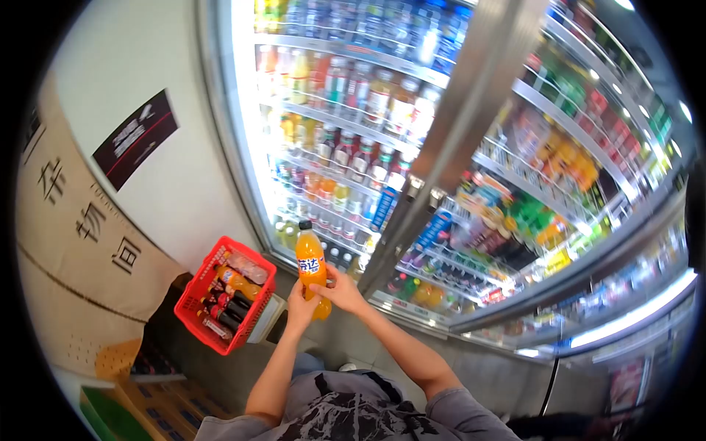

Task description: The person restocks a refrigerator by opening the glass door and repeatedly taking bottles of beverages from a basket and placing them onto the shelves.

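An orange soda bottle (311, 259) with a black cap stands upright between my two hands, in front of the glass fridge doors. My left hand (302, 305) grips its lower part from the left side. From the right, my right hand (340, 289) wraps its fingers round the same bottle. To the left of my hands is a red plastic basket (262, 301). Inside it lie another orange bottle (239, 282), several dark bottles (226, 309) and a clear pack (246, 267).
Tall fridges with metal door frames (460, 110) hold rows of drinks ahead and to the right. A beige curtain (81, 242) hangs at the left, near a dark sign (136, 140) on the wall. Cardboard boxes (165, 408) sit at the lower left.
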Available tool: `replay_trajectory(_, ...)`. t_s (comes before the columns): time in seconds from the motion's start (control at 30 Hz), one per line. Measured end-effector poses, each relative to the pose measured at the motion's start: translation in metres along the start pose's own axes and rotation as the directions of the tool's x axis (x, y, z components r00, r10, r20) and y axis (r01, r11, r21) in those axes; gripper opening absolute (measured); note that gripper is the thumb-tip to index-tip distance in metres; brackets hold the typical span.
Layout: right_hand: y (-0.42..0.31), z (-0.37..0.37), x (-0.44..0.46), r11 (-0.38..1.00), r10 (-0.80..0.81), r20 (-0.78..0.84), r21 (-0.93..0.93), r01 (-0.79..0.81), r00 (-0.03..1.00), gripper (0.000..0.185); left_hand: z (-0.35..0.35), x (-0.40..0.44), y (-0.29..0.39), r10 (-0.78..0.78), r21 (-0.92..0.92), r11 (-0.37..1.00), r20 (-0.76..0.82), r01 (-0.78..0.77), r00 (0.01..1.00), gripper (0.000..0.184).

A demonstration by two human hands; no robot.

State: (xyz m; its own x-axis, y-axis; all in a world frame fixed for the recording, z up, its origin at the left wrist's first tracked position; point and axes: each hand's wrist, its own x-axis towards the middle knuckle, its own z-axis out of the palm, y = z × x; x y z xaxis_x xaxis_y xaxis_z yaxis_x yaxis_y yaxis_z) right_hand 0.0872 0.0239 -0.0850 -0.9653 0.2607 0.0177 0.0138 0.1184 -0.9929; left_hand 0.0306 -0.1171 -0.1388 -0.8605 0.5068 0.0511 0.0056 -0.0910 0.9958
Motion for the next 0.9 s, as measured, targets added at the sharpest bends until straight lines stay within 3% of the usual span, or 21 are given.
replay_trajectory(0.2, -0.023, -0.069, -0.054, 0.99, -0.025, -0.313, -0.138, -0.019, 0.949, 0.069, 0.086, 0.011, 0.031, 0.029, 0.108, 0.993, 0.196, -0.051, 0.98, 0.047)
replay_trajectory(0.3, -0.048, -0.091, -0.067, 0.994, -0.08, -0.394, -0.099, 0.045, 0.916, 0.068, 0.11, 0.021, 0.055, 0.044, 0.153, 0.983, 0.326, -0.098, 0.945, 0.043)
replay_trajectory(0.37, -0.043, -0.103, -0.071, 0.989, -0.107, -0.436, -0.14, 0.05, 0.894, 0.066, 0.127, 0.026, 0.065, 0.039, 0.121, 0.989, 0.346, -0.086, 0.937, 0.041)
replay_trajectory(0.43, -0.049, -0.113, -0.072, 0.96, -0.236, -0.461, -0.247, 0.132, 0.855, 0.061, 0.139, 0.031, 0.063, 0.067, 0.071, 0.992, 0.367, -0.1, 0.928, 0.042)
replay_trajectory(0.47, -0.053, -0.12, -0.076, 0.978, -0.161, -0.444, -0.195, 0.081, 0.881, 0.056, 0.144, 0.034, 0.063, 0.095, 0.019, 0.994, 0.369, -0.11, 0.925, 0.045)
replay_trajectory(0.57, -0.064, -0.141, -0.073, 0.971, -0.167, -0.444, -0.231, 0.067, 0.881, 0.055, 0.148, 0.045, 0.068, 0.148, -0.012, 0.988, 0.371, -0.155, 0.917, 0.049)
replay_trajectory(0.63, -0.072, -0.146, -0.059, 0.975, -0.208, -0.559, -0.186, 0.124, 0.803, 0.048, 0.146, 0.059, 0.066, 0.165, 0.009, 0.983, 0.384, -0.183, 0.908, 0.05)
replay_trajectory(0.73, -0.069, -0.165, -0.023, 0.926, -0.351, -0.777, -0.37, 0.072, 0.522, 0.046, 0.141, 0.079, 0.071, 0.162, -0.028, 0.986, 0.377, -0.163, 0.912, 0.051)
replay_trajectory(0.77, -0.067, -0.171, -0.015, 0.923, -0.352, -0.774, -0.379, 0.06, 0.526, 0.046, 0.138, 0.083, 0.07, 0.161, -0.035, 0.987, 0.36, -0.159, 0.919, 0.05)
replay_trajectory(0.83, -0.08, -0.179, 0.001, 0.952, -0.143, -0.776, -0.277, -0.129, 0.614, 0.05, 0.134, 0.093, 0.084, 0.159, 0.004, 0.985, 0.363, -0.172, 0.918, 0.05)
replay_trajectory(0.9, -0.081, -0.185, 0.016, 0.96, -0.094, -0.79, -0.233, -0.155, 0.606, 0.054, 0.127, 0.098, 0.097, 0.154, 0.091, 0.975, 0.386, -0.204, 0.91, 0.051)
